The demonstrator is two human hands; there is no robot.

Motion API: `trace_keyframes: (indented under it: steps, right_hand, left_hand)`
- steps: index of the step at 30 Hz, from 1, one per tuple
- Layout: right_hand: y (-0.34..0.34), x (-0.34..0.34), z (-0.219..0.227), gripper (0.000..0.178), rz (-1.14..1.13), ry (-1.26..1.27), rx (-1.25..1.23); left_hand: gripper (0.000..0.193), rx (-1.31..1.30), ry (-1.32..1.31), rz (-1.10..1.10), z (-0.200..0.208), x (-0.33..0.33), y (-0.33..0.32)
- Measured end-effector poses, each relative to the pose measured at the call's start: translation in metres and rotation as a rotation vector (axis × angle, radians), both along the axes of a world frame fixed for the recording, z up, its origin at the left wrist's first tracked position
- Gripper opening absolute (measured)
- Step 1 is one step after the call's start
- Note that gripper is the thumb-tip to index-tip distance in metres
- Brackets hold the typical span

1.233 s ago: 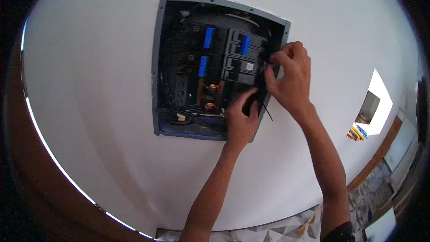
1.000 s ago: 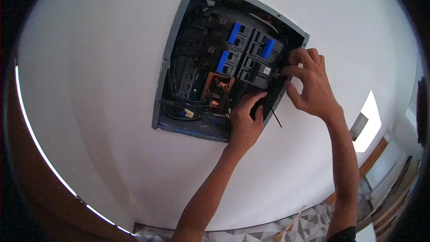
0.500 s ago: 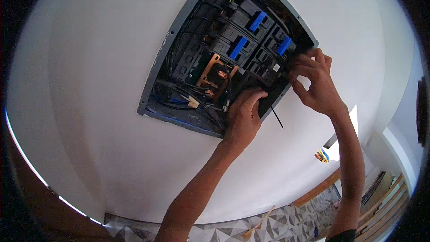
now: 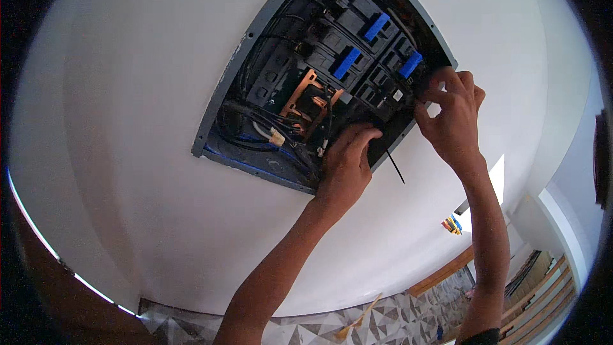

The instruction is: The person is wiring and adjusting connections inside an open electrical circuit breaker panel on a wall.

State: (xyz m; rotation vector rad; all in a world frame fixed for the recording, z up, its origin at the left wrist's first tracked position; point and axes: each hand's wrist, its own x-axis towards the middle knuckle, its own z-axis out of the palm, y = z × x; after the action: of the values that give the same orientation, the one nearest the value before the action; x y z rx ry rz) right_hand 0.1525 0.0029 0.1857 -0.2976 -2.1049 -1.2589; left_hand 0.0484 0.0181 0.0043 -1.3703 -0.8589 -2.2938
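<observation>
An electrical breaker panel (image 4: 237, 67) is set in the white wall, with its grey metal frame uncovered. Inside are black breakers with blue switch handles (image 4: 348, 62) and copper bus bars (image 4: 297, 94). My left hand (image 4: 347, 161) reaches into the lower right part of the panel, fingers curled together. A thin black wire (image 4: 396, 166) pokes out past the panel's edge beside its fingertips; whether the fingers grip it is hidden. At the right edge, next to the breakers, my right hand (image 4: 452, 115) has thumb and fingertips pinched together, on something too dark to make out.
Bundled black wires (image 4: 246, 121) and a pale connector (image 4: 276, 137) fill the panel's lower left. A small yellow, red and blue item (image 4: 452, 224) shows near a bright opening at right. Below are a patterned tile floor (image 4: 389, 313) and wooden slats (image 4: 539, 303).
The view has shifted slightly. My right hand stays at the panel's right edge, its wrist and fingers turned a little. My left hand keeps nearly the same place.
</observation>
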Motion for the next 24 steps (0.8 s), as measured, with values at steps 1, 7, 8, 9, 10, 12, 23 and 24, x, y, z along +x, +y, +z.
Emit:
trace_keyframes:
  steps: [1, 7, 8, 9, 10, 12, 23, 24]
  right_hand:
    - [0.000, 0.000, 0.000, 0.003, -0.013, -0.031, 0.054]
    - [0.010, 0.012, 0.003, 0.010, 0.065, -0.108, 0.030]
    - [0.012, 0.015, 0.003, 0.010, 0.061, -0.109, 0.034]
    - [0.013, 0.019, 0.002, 0.014, 0.091, -0.157, 0.065]
    - [0.013, 0.021, 0.002, 0.018, 0.120, -0.204, 0.095]
    - [0.011, 0.024, 0.001, 0.021, 0.092, -0.258, 0.098]
    - [0.013, 0.027, 0.002, 0.031, -0.096, -0.359, 0.176]
    - [0.011, 0.024, 0.002, 0.031, -0.097, -0.354, 0.188]
  left_hand:
    - [0.029, 0.003, -0.003, -0.001, 0.000, 0.000, 0.000]
    - [0.032, 0.007, -0.013, -0.029, 0.002, 0.002, -0.002]
    - [0.032, 0.007, -0.008, -0.026, 0.002, 0.002, -0.002]
    - [0.032, 0.004, -0.002, -0.019, 0.002, 0.002, -0.002]
    - [0.032, 0.005, -0.003, -0.019, 0.001, 0.001, -0.002]
    - [0.032, -0.019, 0.006, -0.016, -0.001, 0.000, -0.001]
    - [0.030, -0.011, -0.032, -0.050, 0.002, 0.001, -0.003]
    - [0.030, -0.017, -0.033, -0.054, 0.003, 0.001, -0.003]
